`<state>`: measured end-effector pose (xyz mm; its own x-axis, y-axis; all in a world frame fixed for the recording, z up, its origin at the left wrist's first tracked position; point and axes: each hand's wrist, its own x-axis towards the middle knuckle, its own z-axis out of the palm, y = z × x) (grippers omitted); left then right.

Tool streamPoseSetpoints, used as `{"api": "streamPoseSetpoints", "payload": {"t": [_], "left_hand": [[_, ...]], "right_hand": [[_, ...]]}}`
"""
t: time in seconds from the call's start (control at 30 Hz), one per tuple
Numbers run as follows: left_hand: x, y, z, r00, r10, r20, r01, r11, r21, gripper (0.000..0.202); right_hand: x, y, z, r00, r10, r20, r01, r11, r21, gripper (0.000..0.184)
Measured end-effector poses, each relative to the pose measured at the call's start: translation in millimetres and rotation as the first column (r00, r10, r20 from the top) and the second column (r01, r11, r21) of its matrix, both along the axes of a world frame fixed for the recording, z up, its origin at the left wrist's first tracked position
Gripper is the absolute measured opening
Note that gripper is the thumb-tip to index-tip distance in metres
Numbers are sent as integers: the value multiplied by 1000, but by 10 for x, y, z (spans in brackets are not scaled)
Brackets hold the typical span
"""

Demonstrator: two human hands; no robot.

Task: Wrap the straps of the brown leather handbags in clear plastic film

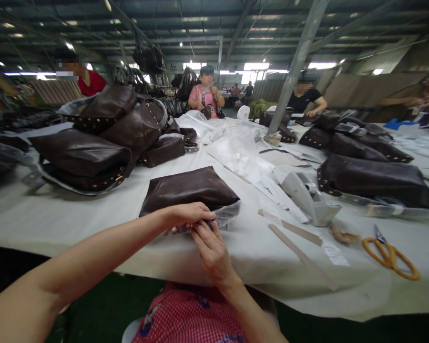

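At left hand (186, 214): fingers pinch the mouth of clear plastic bag (229, 213)
Right hand (210, 248): pinching same edge
Inside bag: brown handbag (189, 188)

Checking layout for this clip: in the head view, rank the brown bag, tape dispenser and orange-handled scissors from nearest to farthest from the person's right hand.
1. brown bag: touched at its near edge by the right hand.
2. tape dispenser: to the right, mid-table.
3. orange-handled scissors: far right, by the table's near edge.
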<state>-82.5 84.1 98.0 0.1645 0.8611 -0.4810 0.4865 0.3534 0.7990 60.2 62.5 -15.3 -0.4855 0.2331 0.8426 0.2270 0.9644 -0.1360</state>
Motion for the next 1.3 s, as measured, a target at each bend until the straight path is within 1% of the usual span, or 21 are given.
{"api": "streamPoseSetpoints", "payload": {"t": [0.13, 0.23, 0.33, 0.4, 0.43, 0.47, 0.53, 0.57, 0.6, 0.63, 0.67, 0.7, 0.8, 0.93, 1.0, 1.07, 1.1, 1.13, 1.2, 1.27, 1.3], "left_hand": [[-27, 62, 172, 994, -45, 97, 46, 999, -17, 42], [-9, 104, 310, 988, -37, 149, 39, 999, -12, 37], [35, 149, 460, 975, 55, 216, -45, 998, -53, 29], [62, 182, 561, 962, 112, 248, -93, 992, -86, 26], [72, 199, 606, 958, 133, 255, -112, 989, -95, 26], [79, 214, 643, 956, 148, 255, -126, 987, -101, 26], [88, 239, 687, 958, 151, 245, -129, 986, -106, 26], [89, 246, 692, 961, 141, 236, -118, 987, -105, 26], [89, 251, 689, 966, 124, 229, -103, 989, -102, 26], [86, 253, 677, 969, 103, 224, -83, 992, -99, 26], [82, 253, 661, 972, 84, 221, -65, 994, -93, 26], [77, 252, 643, 973, 69, 219, -52, 995, -85, 26], [67, 252, 601, 980, 61, 189, -48, 996, -70, 29], [97, 266, 593, 991, 63, 119, -56, 997, -56, 35], [117, 284, 595, 993, 42, 107, -36, 998, -51, 37], [125, 321, 587, 994, 39, 106, -33, 998, -54, 39], [125, 347, 576, 993, 46, 105, -41, 998, -54, 41], [125, 377, 560, 993, 57, 100, -52, 997, -50, 43], [134, 438, 521, 993, 84, 83, -82, 996, -30, 44], [163, 482, 487, 992, 108, 58, -108, 994, 0, 44], [184, 495, 477, 991, 122, 47, -123, 992, 12, 43]], "right_hand": [[61, 40, 167, 996, 74, -48, -72, 996, 50, 46], [182, 96, 245, 980, -3, -201, 8, 1000, 26, 49], [341, 152, 284, 944, -135, -301, 97, 986, -138, 39], [429, 169, 309, 927, -183, -327, 56, 930, -363, 22], [459, 169, 327, 921, -202, -334, 5, 862, -507, 16], [477, 168, 350, 917, -209, -340, -69, 757, -650, 15], [482, 172, 414, 912, -184, -366, -249, 460, -852, 26], [476, 184, 454, 902, -168, -397, -333, 316, -889, 32], [468, 205, 496, 885, -163, -437, -402, 209, -892, 36], [463, 233, 537, 865, -172, -472, -450, 150, -880, 39], [462, 266, 574, 846, -195, -496, -476, 139, -868, 40], [466, 298, 602, 833, -225, -505, -479, 162, -863, 40], [499, 351, 615, 841, -286, -459, -374, 306, -876, 35], [640, 307, 456, 908, -306, -287, -100, 505, -857, 22], [813, 326, 333, 936, -318, -149, 79, 603, -794, 18], [1080, 414, 215, 914, -406, 25, 312, 659, -684, 17], [1241, 480, 166, 870, -476, 125, 444, 651, -615, 19], [1408, 552, 128, 801, -548, 240, 581, 614, -535, 21], [1720, 696, 86, 610, -634, 476, 792, 492, -361, 25], [1941, 810, 85, 468, -624, 626, 877, 417, -240, 23], [2007, 851, 94, 440, -605, 664, 887, 411, -213, 21]]}}
